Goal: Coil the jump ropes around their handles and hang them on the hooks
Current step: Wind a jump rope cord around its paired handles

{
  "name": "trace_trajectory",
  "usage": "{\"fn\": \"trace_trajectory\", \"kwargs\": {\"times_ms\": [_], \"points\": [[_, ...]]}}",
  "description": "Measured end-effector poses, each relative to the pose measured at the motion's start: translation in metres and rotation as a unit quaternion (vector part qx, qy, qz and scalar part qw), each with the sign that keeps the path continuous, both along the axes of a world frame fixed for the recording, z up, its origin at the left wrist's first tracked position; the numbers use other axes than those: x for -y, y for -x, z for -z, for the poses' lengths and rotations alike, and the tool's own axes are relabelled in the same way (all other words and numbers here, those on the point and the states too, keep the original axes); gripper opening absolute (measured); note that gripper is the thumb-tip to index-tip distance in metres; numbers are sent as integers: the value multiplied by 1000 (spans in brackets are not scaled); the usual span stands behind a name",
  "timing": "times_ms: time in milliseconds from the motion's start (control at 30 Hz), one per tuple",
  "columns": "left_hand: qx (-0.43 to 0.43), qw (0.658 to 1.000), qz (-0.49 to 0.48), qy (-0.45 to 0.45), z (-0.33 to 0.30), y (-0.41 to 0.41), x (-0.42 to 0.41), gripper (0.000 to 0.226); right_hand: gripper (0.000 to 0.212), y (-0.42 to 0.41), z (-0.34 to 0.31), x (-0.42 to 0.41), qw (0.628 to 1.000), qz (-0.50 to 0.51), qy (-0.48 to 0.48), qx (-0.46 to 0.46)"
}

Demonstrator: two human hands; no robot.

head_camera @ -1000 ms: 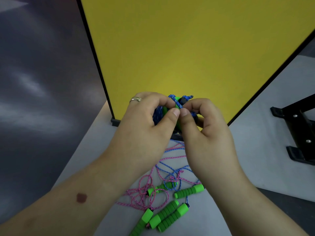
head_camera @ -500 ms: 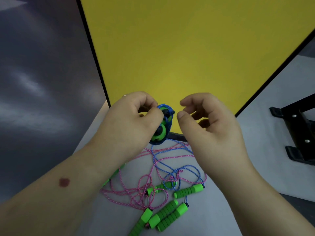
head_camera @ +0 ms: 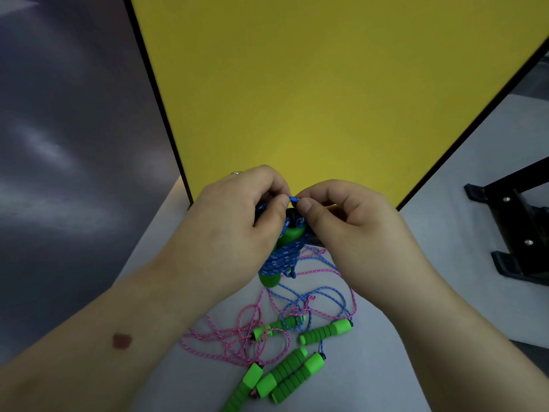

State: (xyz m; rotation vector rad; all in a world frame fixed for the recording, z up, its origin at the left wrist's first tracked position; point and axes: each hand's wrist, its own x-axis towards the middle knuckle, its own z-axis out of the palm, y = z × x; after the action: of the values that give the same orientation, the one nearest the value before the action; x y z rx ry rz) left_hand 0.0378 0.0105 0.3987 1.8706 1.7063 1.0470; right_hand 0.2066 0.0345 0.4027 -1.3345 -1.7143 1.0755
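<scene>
A blue jump rope is coiled round its green handles into a bundle (head_camera: 280, 257) held above the grey table (head_camera: 371, 376). My left hand (head_camera: 237, 221) grips the bundle from the left. My right hand (head_camera: 341, 221) pinches a short blue loop of its cord (head_camera: 293, 199) at the top, thumb and forefinger together. Below lie loose ropes: a pink rope (head_camera: 234, 337) tangled at the left, a blue rope (head_camera: 318, 298) in loops, and several green foam handles (head_camera: 325, 331) near the front edge. No hooks are visible.
A yellow panel (head_camera: 326, 99) with a black frame stands upright just behind my hands. A black metal stand (head_camera: 517, 230) sits at the right on the table. Dark floor (head_camera: 65, 144) lies beyond the table's left edge.
My right hand, apart and holding nothing half a second ago, has come back to the bundle and pinches a loop of its blue cord. The bundle now hangs lower from my left hand.
</scene>
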Motion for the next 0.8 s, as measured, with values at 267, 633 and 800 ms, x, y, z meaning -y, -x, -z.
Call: {"fn": "trace_trajectory", "kwargs": {"times_ms": [267, 633, 800], "points": [[-19, 998, -19, -62, -3, 2, -4, 18, 13, 3, 10, -7, 996, 11, -90, 11], [-47, 992, -27, -118, -95, -11, -47, 14, 13, 4, -81, -38, 986, 59, -151, 43], [24, 994, -16, -102, -207, -23, -61, 14, 12, -5, -202, -52, 981, 74, -164, 77]]}}
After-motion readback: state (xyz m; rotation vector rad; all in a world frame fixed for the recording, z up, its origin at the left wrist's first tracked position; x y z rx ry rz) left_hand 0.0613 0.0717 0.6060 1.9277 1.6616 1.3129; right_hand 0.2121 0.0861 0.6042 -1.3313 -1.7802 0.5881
